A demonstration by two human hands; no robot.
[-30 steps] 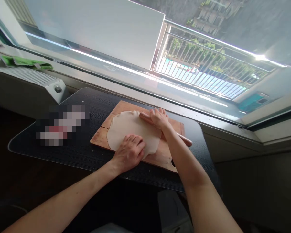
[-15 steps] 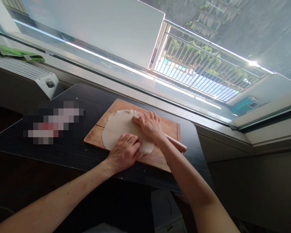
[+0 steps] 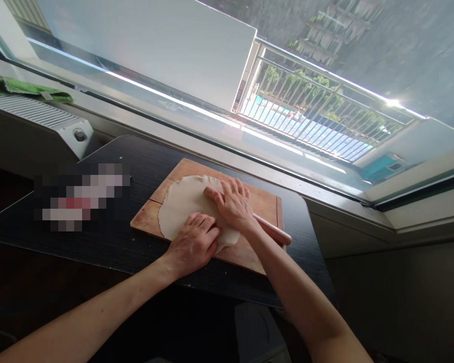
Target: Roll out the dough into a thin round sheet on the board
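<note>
A broad, flat sheet of dough (image 3: 183, 199) with an uneven rim lies on a wooden cutting board (image 3: 151, 214). Across its right part runs a wooden rolling pin (image 3: 274, 231) at a slant, its near end sticking out past the board's right side. My right hand (image 3: 235, 204) lies over the pin, closed on it near its far end. At the dough's near edge, my left hand (image 3: 194, 239) has its fingers curled and pressed onto the sheet. The fingertips and the edge beneath that hand are hidden.
The board rests on a dark table (image 3: 136, 156) with pale crumbs. A blurred-out item (image 3: 83, 196) sits at the table's left. Behind are a window sill and a balcony railing (image 3: 306, 111). A radiator (image 3: 56, 121) with a green cloth (image 3: 30, 89) stands at far left.
The whole view has shifted slightly, so everything sits a little lower. Both hands keep nearly the same places on the dough and the rolling pin.
</note>
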